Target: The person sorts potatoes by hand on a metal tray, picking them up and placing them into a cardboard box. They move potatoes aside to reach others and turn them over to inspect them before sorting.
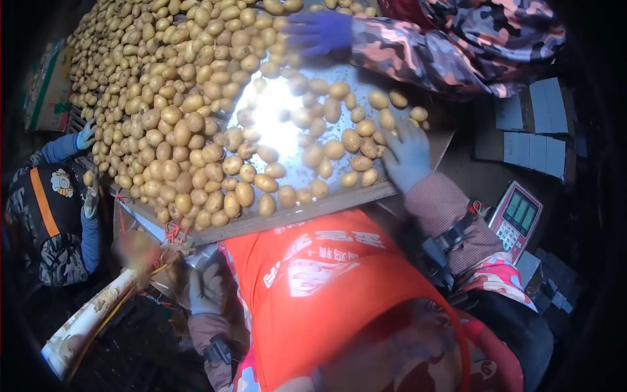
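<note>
Many potatoes (171, 114) lie spread over a metal table (339, 199), piled densely on the left and thinner toward the right. My right hand (406, 149), in a light glove, reaches over the table's right corner beside several loose potatoes, with its fingers spread. Low beside the left of my red apron (326, 287) is my left hand (208, 289), also gloved, away from the potatoes. Its fingers are partly blurred and in shadow, and no object shows in them.
A co-worker's purple-gloved hand (320, 32) is over the potatoes at the top. Another person (49, 215) stands at the left edge. A scale display (516, 215) and cardboard boxes (532, 130) are on the right. A white pole (91, 313) slants at lower left.
</note>
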Motion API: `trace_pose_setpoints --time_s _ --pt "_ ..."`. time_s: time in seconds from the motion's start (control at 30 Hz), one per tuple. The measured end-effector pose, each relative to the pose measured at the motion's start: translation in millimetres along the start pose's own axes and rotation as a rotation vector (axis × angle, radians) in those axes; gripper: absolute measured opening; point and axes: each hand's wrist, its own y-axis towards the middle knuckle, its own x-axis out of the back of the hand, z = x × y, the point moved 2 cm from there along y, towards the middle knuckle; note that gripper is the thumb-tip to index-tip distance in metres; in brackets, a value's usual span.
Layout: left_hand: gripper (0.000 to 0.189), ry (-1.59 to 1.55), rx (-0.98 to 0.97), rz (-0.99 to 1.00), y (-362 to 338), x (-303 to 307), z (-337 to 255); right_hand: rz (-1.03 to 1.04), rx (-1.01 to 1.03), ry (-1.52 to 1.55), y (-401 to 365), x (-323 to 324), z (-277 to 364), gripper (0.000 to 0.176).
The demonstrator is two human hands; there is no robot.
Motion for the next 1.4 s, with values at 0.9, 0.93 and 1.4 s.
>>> trace_pose_setpoints --time_s 0.9,0.93,1.4 --pt "0.053 0.137 0.132 0.101 116 -137 23 -0.138 0.249 0.042 142 -10 -3 0.041" --pt "0.054 0.17 0.124 0.057 111 -145 21 -0.086 0.239 0.143 168 -20 3 0.045" --pt "0.059 0.252 0.118 0.0 106 -155 18 0.171 0.179 0.135 96 -25 79 0.047"
